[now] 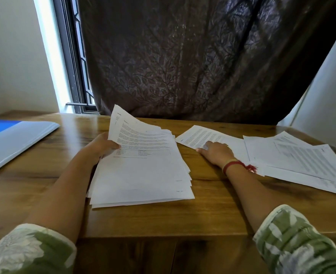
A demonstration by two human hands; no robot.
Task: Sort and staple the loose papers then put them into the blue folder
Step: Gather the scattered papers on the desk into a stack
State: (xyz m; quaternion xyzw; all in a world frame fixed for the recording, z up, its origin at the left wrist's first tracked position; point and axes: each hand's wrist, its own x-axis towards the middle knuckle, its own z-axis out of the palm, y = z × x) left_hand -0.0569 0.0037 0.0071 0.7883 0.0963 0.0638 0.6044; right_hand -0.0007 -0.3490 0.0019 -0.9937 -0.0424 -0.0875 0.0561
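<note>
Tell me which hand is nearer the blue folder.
Left. The left hand grips the paper stack at mid-table, just right of the blue folder; the right hand rests on a single sheet beyond that stack, farther right.

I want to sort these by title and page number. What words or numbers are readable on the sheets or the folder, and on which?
Nothing can be quoted: all the print is too blurred.
On the stack of papers gripped by the left hand: heading, paragraphs, table and corner footers, unreadable.
On the single sheet under the right hand: paragraphs, unreadable.
On the spread pile at the right: unreadable.
On the blue folder: no text shows.
</note>
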